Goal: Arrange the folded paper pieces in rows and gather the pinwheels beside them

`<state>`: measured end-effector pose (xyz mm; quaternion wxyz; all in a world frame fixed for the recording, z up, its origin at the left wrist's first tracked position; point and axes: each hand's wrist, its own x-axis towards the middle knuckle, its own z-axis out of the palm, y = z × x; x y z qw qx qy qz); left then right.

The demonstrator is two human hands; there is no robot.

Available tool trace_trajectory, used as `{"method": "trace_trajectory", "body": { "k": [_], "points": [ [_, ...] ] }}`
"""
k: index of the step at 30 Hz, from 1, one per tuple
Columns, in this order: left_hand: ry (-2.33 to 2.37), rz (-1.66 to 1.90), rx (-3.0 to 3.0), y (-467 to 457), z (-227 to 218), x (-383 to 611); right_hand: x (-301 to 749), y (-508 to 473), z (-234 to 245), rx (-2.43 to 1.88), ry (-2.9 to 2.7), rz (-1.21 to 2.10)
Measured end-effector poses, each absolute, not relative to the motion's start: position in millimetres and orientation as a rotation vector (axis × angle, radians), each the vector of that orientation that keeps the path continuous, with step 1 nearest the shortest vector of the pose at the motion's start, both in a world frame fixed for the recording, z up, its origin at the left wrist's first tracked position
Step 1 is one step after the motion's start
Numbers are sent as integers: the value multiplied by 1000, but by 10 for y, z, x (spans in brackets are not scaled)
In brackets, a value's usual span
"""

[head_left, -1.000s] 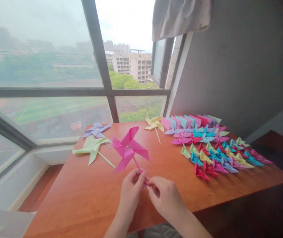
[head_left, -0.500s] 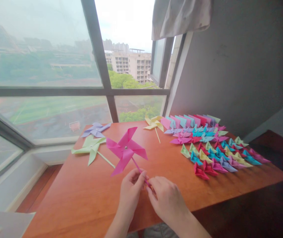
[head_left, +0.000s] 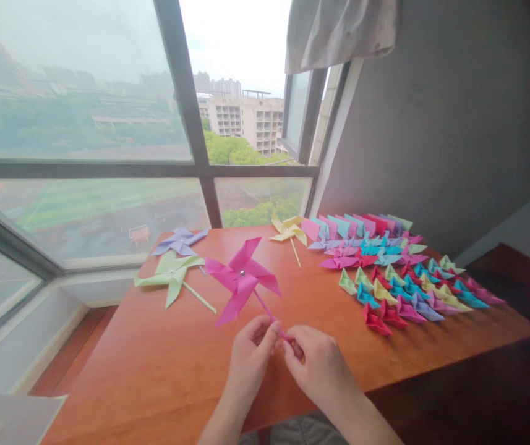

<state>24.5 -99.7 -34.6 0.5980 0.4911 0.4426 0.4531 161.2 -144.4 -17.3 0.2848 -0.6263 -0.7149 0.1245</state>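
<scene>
A magenta paper pinwheel [head_left: 242,281] is held up over the near middle of the table, its blades facing me around a small shiny pin. My left hand [head_left: 256,346] pinches its thin stick partway down. Lower on the same stick, my right hand [head_left: 318,355] grips the end between thumb and fingers, which hide the tip. Behind it to the left lie a pale green pinwheel [head_left: 172,275] and a purple pinwheel [head_left: 180,240]. At the table's back edge rests a yellow pinwheel [head_left: 289,230].
Rows of small folded paper boats [head_left: 413,290] cover the right side of the brown table [head_left: 153,371]. Behind them are paper cranes [head_left: 378,247] and a line of standing coloured paper pieces [head_left: 357,226]. Windows border the back and left; a grey wall [head_left: 454,123] rises at right.
Both hands and the magenta pinwheel have shifted slightly to the right. Its blades have turned a little. The things lying on the table have not moved.
</scene>
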Motion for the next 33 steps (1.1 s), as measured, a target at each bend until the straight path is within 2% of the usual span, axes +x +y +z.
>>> {"method": "trace_trajectory", "body": {
  "k": [14,33],
  "points": [
    [1072,994,1282,-1069,-478,222,2275,-706,-270,-2126,-1697,279],
    [1072,984,1338,-1078,-495,219,2337,-519,-317,-2338,-1685,311]
  ]
}}
